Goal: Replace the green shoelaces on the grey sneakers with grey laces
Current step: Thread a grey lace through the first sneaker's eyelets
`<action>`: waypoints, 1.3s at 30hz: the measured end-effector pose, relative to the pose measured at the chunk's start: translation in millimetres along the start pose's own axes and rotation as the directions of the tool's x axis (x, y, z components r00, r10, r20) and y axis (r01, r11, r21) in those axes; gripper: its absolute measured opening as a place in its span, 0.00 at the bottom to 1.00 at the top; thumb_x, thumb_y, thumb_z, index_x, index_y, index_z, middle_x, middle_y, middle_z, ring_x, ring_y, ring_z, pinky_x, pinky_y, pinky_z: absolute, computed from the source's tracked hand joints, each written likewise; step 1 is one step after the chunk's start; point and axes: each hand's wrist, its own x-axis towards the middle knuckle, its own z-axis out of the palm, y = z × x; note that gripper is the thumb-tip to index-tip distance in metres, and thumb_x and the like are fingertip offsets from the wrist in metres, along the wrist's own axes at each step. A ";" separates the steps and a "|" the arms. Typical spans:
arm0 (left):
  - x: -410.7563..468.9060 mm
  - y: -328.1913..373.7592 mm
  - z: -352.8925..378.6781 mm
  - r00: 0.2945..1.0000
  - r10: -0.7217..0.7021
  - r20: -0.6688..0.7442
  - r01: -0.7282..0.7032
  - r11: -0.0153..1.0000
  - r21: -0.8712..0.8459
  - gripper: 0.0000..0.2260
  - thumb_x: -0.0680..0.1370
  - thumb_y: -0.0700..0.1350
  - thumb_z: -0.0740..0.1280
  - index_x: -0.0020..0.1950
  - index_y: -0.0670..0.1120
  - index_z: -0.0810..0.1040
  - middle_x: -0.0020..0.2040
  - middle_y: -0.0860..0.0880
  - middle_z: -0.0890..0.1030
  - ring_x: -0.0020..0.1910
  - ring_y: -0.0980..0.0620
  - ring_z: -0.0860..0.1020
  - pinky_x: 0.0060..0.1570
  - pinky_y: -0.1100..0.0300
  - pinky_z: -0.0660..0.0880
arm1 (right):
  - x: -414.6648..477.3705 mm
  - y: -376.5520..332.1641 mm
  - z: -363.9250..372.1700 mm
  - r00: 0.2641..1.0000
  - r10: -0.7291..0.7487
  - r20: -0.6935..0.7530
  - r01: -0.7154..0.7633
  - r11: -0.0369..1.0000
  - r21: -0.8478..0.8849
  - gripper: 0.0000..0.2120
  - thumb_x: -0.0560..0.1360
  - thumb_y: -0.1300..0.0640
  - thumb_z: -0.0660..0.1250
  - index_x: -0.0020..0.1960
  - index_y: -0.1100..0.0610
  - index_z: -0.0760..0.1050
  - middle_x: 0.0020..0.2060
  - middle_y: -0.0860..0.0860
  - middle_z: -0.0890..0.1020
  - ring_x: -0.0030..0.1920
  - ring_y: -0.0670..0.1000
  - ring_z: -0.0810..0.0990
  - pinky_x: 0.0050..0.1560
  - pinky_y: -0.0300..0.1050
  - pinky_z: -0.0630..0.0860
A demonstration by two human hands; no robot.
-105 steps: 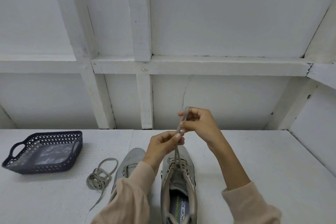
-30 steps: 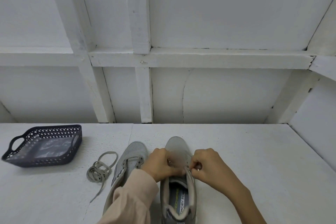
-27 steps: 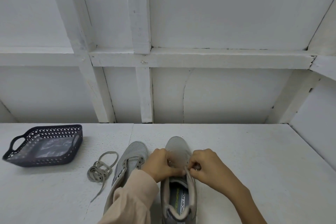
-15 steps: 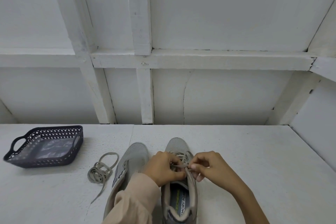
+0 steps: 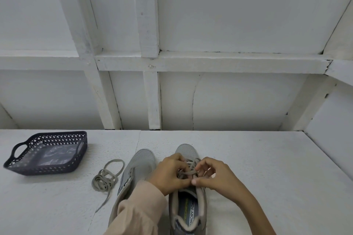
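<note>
Two grey sneakers stand side by side, toes pointing away from me. The right sneaker (image 5: 186, 150) carries a grey lace (image 5: 188, 172) through its eyelets. My left hand (image 5: 170, 175) and my right hand (image 5: 215, 176) meet over its tongue, and each pinches a strand of that lace. The left sneaker (image 5: 141, 162) is partly hidden by my left sleeve. A loose coiled lace (image 5: 106, 177) of dull grey-green lies on the table to the left of the sneakers.
A dark perforated basket (image 5: 47, 153) with handles sits at the far left, holding a clear plastic bag. The white table (image 5: 267, 168) ends at a white panelled wall behind and a side wall at the right.
Earlier both hands held the lace ends raised above the right sneaker. They have come down onto its eyelets and now work the strands together over the tongue.
</note>
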 end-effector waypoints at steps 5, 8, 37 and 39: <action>0.7 -4.0 -11.8 0.996 0.045 0.072 -0.050 0.997 0.066 0.08 0.72 0.47 0.72 0.44 0.43 0.82 0.55 0.52 0.74 0.33 0.69 0.71 0.35 0.68 0.61 | 1.5 -0.1 3.5 1.000 0.024 -0.005 -0.024 1.000 -0.002 0.14 0.65 0.53 0.79 0.47 0.47 0.78 0.45 0.47 0.81 0.43 0.46 0.78 0.39 0.38 0.75; -0.2 -6.3 -21.1 0.999 0.024 0.021 -0.023 0.999 -0.038 0.09 0.69 0.51 0.70 0.41 0.45 0.80 0.51 0.54 0.74 0.28 0.61 0.70 0.34 0.69 0.62 | 1.2 -1.0 3.2 1.000 0.029 0.007 -0.029 0.999 -0.018 0.15 0.66 0.53 0.78 0.49 0.48 0.77 0.46 0.47 0.81 0.42 0.44 0.77 0.42 0.37 0.75; -8.1 3.2 -37.2 0.816 -0.271 -0.511 0.112 0.940 -0.321 0.10 0.73 0.45 0.72 0.53 0.54 0.79 0.52 0.57 0.77 0.50 0.60 0.73 0.47 0.68 0.67 | 21.9 -42.3 -24.3 0.996 -0.086 0.037 0.075 0.970 0.233 0.03 0.73 0.64 0.72 0.45 0.63 0.83 0.31 0.56 0.81 0.30 0.50 0.76 0.29 0.38 0.72; -10.9 11.8 -31.2 0.888 -0.255 -0.382 0.083 0.907 -0.412 0.07 0.71 0.45 0.75 0.47 0.53 0.81 0.44 0.55 0.81 0.43 0.58 0.77 0.42 0.67 0.71 | 24.7 -46.0 -13.5 0.996 -0.082 -0.035 0.089 0.946 0.311 0.03 0.72 0.65 0.73 0.45 0.64 0.82 0.31 0.56 0.81 0.30 0.52 0.76 0.27 0.39 0.71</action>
